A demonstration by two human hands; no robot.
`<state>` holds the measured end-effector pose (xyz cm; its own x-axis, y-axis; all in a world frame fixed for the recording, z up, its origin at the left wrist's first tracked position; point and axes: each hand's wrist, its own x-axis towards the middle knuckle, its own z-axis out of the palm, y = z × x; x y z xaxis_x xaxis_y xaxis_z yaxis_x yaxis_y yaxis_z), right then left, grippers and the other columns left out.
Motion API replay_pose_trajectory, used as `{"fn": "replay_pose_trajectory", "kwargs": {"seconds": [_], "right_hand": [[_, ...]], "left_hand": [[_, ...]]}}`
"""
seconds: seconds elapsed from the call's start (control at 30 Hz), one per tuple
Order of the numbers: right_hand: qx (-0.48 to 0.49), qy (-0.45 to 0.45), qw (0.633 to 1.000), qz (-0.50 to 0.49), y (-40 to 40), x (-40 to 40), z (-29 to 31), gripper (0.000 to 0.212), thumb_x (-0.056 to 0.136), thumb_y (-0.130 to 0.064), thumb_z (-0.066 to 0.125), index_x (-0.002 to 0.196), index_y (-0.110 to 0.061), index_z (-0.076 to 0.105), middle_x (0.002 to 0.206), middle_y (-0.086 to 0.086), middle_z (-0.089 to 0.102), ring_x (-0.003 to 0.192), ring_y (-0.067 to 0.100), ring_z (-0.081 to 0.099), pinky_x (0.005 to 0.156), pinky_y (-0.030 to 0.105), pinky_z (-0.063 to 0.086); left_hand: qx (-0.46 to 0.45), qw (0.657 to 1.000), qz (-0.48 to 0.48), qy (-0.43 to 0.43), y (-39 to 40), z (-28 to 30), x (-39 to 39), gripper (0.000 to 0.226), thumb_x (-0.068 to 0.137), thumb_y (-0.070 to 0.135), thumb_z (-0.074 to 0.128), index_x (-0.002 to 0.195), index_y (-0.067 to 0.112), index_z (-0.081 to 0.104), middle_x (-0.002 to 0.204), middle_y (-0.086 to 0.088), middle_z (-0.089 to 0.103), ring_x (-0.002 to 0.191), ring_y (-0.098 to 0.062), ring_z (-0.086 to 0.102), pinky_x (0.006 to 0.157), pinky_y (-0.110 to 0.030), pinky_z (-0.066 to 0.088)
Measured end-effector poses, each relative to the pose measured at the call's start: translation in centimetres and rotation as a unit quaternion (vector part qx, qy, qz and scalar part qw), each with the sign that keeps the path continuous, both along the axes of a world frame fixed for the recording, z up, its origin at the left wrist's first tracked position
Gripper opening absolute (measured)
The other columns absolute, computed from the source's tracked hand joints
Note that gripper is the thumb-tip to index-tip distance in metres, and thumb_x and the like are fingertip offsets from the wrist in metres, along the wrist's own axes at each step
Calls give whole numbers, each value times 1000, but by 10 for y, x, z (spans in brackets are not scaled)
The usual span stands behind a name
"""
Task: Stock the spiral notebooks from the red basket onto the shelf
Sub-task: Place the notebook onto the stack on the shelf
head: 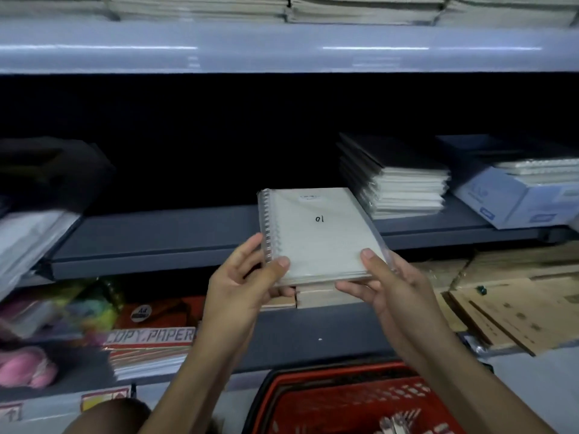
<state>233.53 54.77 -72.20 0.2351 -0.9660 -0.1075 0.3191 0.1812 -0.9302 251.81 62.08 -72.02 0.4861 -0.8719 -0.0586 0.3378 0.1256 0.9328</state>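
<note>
A stack of spiral notebooks with dark covers (394,180) sits on the grey shelf (163,236), just right of the open middle stretch. Further right on the same shelf stands a pale blue cardboard box (513,198) with more wrapped notebooks lying in it. At the left end a blurred pile of plastic-wrapped goods (28,236) leans over the shelf edge. On the lower level lie reams marked COPY PAPER (150,346), some colourful packets, and to the right flattened brown cardboard (513,311). The shelf above carries stacks of pale paper goods (282,7).

The red basket (344,399) stands at the bottom of the view, below the hands, with a few spiral bindings showing inside.

Both hands hold a small stack of wrapped spiral notebooks (316,233), its top cover marked "10" upside down, its coil on the left. The left hand (241,286) grips the near left corner, thumb on top and fingers beneath. The right hand (391,283) grips the near right corner the same way. The stack's far end reaches over the shelf's front edge, close beside the dark-covered stack; whether it rests on the shelf cannot be told.
</note>
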Motion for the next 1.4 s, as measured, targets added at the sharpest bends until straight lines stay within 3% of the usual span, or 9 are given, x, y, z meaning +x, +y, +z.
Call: {"fn": "replay_pose_trajectory", "kwargs": {"seconds": [0.17,0.37,0.47,0.57,0.87,1.03,1.13,1.3,1.4], "right_hand": [[-9,65,998,23,-63,38,14,20,97,-20,65,104,-2,66,95,14,75,79,25,75,74,37,62],[-57,345,936,31,-122,61,15,69,84,-51,74,129,-1,58,65,7,64,45,14,54,41,25,44],[-115,453,883,46,-119,57,19,65,74,-62,77,114,-11,68,63,4,66,44,11,54,44,24,39],[-176,518,836,50,-115,48,23,46,65,-63,82,85,-22,75,69,-6,68,67,13,63,58,30,43],[-179,525,831,32,-121,60,21,47,68,-58,83,97,-22,77,84,-5,67,86,18,63,87,41,55],[-196,534,822,28,-127,60,15,46,67,-65,79,89,-25,78,77,-2,73,76,16,66,74,40,57],[-196,535,821,25,-128,58,13,47,70,-63,79,93,-22,78,83,1,75,80,18,66,77,40,58],[-191,470,862,-9,-111,48,14,68,76,-57,78,126,-13,67,106,4,73,102,21,67,94,38,53],[-184,423,887,-26,-87,25,13,66,77,-62,73,128,-21,65,97,-1,69,87,21,70,88,44,58]], "left_hand": [[31,998,-4,-49,-47,16,32,44,86,0,72,128,5,58,116,-9,74,88,-18,76,72,-27,62],[142,967,40,-208,-95,15,64,60,81,17,82,132,1,56,125,-12,66,77,-18,77,91,-36,59],[183,928,36,-322,-95,12,67,69,76,31,86,134,9,58,118,-6,71,86,-13,75,88,-27,56],[178,907,57,-376,-89,8,66,61,73,36,87,126,14,66,111,3,71,101,-10,67,90,-21,49],[171,900,105,-387,-105,-1,73,56,80,32,82,129,10,65,119,-7,71,109,-13,65,90,-16,42],[166,899,115,-389,-103,-5,70,56,82,33,81,131,10,64,98,1,68,96,-8,62,84,-16,42],[174,895,118,-393,-102,-2,68,52,81,32,81,127,10,67,90,4,65,87,-6,61,72,-5,40],[166,898,137,-384,-82,11,53,51,83,34,80,127,14,65,79,6,64,71,-1,59,60,-4,39],[128,921,137,-342,-61,15,28,49,82,34,80,126,15,66,95,3,70,82,0,64,73,-12,48]]}}
